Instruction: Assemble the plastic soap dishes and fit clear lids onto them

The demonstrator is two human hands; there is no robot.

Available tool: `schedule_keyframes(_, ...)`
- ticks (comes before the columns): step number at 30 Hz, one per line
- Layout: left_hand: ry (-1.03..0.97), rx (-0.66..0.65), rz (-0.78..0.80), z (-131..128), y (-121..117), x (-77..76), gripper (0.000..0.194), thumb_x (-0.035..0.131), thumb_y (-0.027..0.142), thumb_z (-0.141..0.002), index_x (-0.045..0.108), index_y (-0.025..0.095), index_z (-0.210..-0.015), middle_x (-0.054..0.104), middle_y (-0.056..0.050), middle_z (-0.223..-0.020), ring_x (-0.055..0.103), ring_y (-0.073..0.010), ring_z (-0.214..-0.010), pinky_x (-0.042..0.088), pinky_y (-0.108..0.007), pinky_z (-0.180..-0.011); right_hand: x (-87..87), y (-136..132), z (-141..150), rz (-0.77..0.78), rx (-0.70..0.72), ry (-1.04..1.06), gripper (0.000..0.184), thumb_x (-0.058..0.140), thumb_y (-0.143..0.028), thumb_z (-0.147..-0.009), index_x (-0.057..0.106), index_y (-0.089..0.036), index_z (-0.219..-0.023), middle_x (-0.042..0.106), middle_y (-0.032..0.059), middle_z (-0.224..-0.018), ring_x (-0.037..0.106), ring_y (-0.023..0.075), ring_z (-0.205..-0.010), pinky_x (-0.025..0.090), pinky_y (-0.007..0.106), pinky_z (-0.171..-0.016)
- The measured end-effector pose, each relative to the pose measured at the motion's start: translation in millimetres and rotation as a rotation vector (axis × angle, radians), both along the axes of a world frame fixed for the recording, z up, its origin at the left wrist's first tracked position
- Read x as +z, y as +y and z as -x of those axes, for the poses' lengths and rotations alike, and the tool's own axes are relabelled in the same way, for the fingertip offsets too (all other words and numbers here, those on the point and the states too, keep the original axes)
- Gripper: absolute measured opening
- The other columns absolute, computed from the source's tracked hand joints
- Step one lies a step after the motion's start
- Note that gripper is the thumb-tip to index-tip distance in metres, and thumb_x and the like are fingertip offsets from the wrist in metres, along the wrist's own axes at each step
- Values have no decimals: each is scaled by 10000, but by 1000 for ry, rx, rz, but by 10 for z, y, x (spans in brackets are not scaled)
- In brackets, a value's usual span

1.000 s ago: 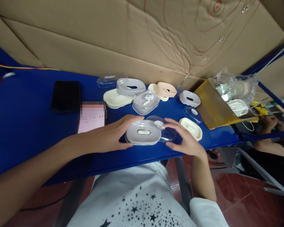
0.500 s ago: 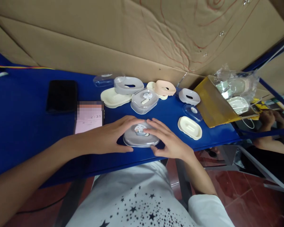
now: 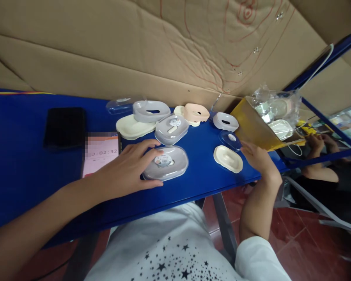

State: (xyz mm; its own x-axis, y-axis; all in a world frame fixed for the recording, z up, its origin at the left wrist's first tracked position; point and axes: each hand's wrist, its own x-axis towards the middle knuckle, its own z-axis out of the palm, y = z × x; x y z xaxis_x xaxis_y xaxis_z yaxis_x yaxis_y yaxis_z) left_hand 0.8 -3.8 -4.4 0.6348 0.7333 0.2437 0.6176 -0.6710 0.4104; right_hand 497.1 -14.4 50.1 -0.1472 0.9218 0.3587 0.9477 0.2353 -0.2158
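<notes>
A grey oval soap box (image 3: 178,166) with a clear lid and a round sticker lies on the blue table. My left hand (image 3: 134,162) spans its left end, fingers spread, thumb along the front edge and a fingertip on the lid by the sticker. Off to the right, my right hand (image 3: 259,158) is at the edge of a loose clear lid (image 3: 229,140); its fingertips are blurred and its thumb is hidden, so a grip is unclear. In front of that lid sits a cream soap tray (image 3: 228,159). Behind the lid is a grey soap box piece with a slot (image 3: 226,121).
At the back stand a second lidded grey box (image 3: 171,132), a grey slotted piece (image 3: 152,112), a cream tray (image 3: 131,128) and a peach piece (image 3: 197,112). A phone (image 3: 102,156) and black object (image 3: 64,127) lie left. A carton (image 3: 245,125) holds wrapped pieces. Another person's arm (image 3: 317,166) shows.
My right hand has left the lidded grey soap box and moved right to the loose clear lid. My left hand stays at the box. The view has shifted slightly.
</notes>
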Motion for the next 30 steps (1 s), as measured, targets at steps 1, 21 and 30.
schedule_keyframes(1, 2, -1, -55, -1, 9, -8, 782, 841, 692, -876, 616, 255, -1484, 510, -175, -1643, 587, -455, -1426, 535, -622, -1166, -72, -58, -23, -1, -12, 4, 389, 517, -428, -1155, 772, -196, -1335, 827, 177, -1232, 785, 360, -1204, 592, 612, -1140)
schedule_keyframes(21, 290, -187, -286, -1347, 469, 350, 689, 585, 226, -1089, 385, 200, -1749, 353, -203, -1819, 633, -382, -1448, 518, -508, -1168, -382, -1018, 983, 179, 322, 115, 309, 594, -262, -1146, 738, -326, -1412, 703, 84, -1561, 651, 298, -1478, 571, 588, -1220)
schedule_keyframes(30, 138, 299, -189, -80, 454, 416, 435, 465, 326, -1109, 649, 161, -1467, 717, -187, -1428, 685, -419, -1336, 506, -621, -1159, -420, -573, 1645, 93, 641, 152, 479, 555, -251, -1160, 553, -305, -1636, 553, 76, -1724, 473, 275, -1641, 431, 589, -1354)
